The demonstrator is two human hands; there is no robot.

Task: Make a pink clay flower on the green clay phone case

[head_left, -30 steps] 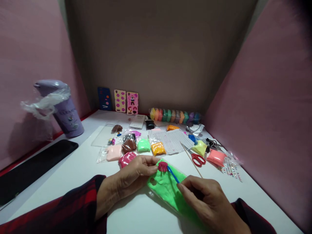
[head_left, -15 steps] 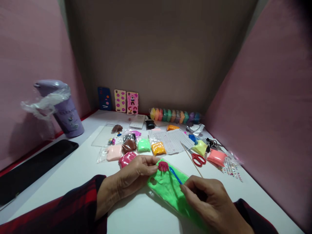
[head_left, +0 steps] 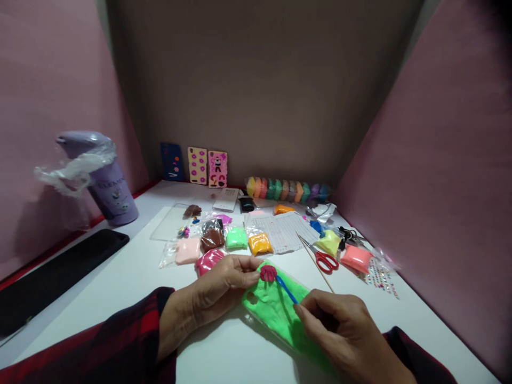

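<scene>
A phone case [head_left: 276, 314] covered in bright green clay lies tilted in front of me, with a hole near its left corner. My left hand [head_left: 218, 290] pinches its upper left edge between thumb and fingers. Close to that thumb sits a dark pink clay piece [head_left: 268, 273] with several finger-like lobes. My right hand [head_left: 344, 330] is closed around a slim blue modelling tool [head_left: 287, 289]. The tool's tip meets the right side of the pink piece, or lies just beside it. My right hand hides the lower end of the case.
Scissors with red handles [head_left: 326, 261] and a wooden stick [head_left: 320, 266] lie to the right. Behind stand packets of coloured clay [head_left: 236, 238], a lined paper sheet [head_left: 282, 232] and decorated cases [head_left: 197, 165]. A purple tumbler [head_left: 114, 192] and black phone [head_left: 60, 272] are left.
The blue tool's tip has shifted slightly left and down, to the edge of the pink clay piece. My left hand and the case have hardly moved.
</scene>
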